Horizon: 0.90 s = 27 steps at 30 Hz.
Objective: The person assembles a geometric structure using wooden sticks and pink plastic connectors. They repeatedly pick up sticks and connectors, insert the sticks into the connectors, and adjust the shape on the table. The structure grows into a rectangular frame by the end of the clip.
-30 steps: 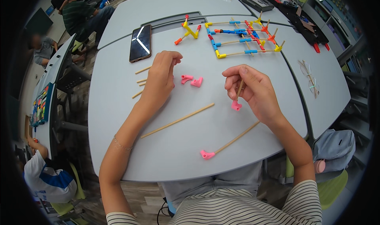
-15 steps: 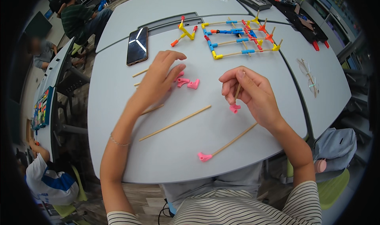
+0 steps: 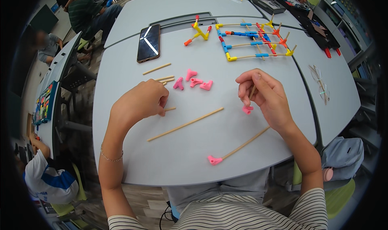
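Note:
My right hand (image 3: 268,100) pinches a thin wooden stick (image 3: 253,92) with a pink connector (image 3: 247,109) on its lower end. My left hand (image 3: 141,100) reaches down with curled fingers closed over a short wooden stick (image 3: 170,108); most of that stick is hidden beneath the hand. Beyond these fingers lie several loose pink connectors (image 3: 195,82) and short sticks (image 3: 157,68). A longer bare stick (image 3: 186,124) rests between my hands. Nearer me, another stick (image 3: 245,142) has a pink connector (image 3: 214,160) fitted on one end.
Toward the back stand a frame of sticks and coloured connectors (image 3: 231,58) and a small yellow and red piece (image 3: 201,33). A phone (image 3: 148,44) lies back left. Eyeglasses (image 3: 319,82) rest on the right-hand table. Other people sit at the left.
My left hand has moved from the pink connectors back toward me, down onto a short stick. My right hand keeps its stick and connector. The whole view has shifted slightly.

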Available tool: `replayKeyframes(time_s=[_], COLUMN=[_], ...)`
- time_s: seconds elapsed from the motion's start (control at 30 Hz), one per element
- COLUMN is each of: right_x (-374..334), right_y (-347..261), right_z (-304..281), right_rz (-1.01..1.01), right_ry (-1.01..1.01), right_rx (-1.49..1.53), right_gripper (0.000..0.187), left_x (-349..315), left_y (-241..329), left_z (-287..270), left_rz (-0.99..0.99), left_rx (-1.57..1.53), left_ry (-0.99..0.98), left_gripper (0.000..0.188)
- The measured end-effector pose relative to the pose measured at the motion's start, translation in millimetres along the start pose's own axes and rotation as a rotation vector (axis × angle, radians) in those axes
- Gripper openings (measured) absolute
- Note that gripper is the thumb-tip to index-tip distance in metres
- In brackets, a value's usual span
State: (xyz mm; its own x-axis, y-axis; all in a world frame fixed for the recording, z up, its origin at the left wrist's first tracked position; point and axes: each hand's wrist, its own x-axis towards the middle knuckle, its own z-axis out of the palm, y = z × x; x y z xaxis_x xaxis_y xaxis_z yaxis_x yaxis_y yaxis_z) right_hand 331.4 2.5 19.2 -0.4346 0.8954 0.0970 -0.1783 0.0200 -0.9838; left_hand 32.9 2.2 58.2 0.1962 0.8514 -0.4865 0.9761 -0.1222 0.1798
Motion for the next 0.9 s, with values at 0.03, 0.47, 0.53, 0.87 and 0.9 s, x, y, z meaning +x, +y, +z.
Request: replayKeyframes(time_s=[0.03, 0.47, 0.53, 0.87, 0.9], right_x=[0.2, 1.6, 2.0, 1.7, 0.4], right_y=[0.0, -0.6, -0.5, -2.2, -1.8], right_z=[-0.1, -2.5, -1.8, -1.2, -2.7], right_rz=[0.001, -0.022, -0.028, -0.039, -0.039], right_ry=[-0.003, 0.007, 0.009, 0.009, 0.024], right_rx=[0.001, -0.017, -0.015, 0.021, 0.036], right_gripper=[0.039, 0.038, 0.038, 0.041, 0.041], left_x=[1.1, 26.6, 35.0, 25.2, 21.7], left_y=[-1.9, -28.0, -33.3, -21.1, -10.5], left_z=[0.7, 5.3, 8.9, 5.1, 3.2], left_rz=[0.005, 0.260, 0.271, 0.300, 0.326], left_rx=[0.003, 0.301, 0.295, 0.050, 0.011], left_ry=[0.033, 0.803, 0.804, 0.824, 0.843], left_gripper=[0.017, 0.004, 0.004, 0.009, 0.010])
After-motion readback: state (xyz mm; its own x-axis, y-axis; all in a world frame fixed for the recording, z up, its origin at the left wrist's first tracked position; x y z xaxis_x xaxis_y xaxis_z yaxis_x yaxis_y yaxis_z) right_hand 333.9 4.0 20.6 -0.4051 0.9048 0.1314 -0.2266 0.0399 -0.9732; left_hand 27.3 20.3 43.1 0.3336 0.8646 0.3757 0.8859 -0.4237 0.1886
